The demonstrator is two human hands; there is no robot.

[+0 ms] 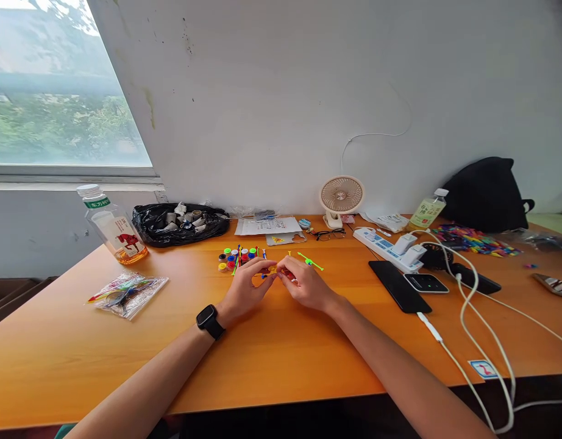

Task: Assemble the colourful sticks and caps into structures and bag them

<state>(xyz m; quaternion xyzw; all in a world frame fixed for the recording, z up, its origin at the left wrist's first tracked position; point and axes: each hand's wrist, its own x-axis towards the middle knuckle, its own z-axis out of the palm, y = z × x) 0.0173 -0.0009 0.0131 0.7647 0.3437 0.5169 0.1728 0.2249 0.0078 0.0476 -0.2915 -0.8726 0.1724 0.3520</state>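
Observation:
My left hand [248, 285], with a black watch on its wrist, and my right hand [307, 284] meet fingertip to fingertip over the middle of the table. Between the closed fingers of both sits a small yellow plastic piece [272, 269], its shape mostly hidden. Just beyond my left hand stand several small coloured tubs [227, 259] with thin bright sticks among them. A bright green plastic stick-like part [310, 261] lies past my right hand. Bits of blue and red show near the fingers, too small to name.
At left are a drink bottle [116, 228], a clear plastic packet [128, 294] and a black bag [180, 224] of grey pieces. Behind stand papers [267, 226] and a small fan [341, 198]. At right lie a power strip [387, 249], a black phone [398, 286] and looping white cables.

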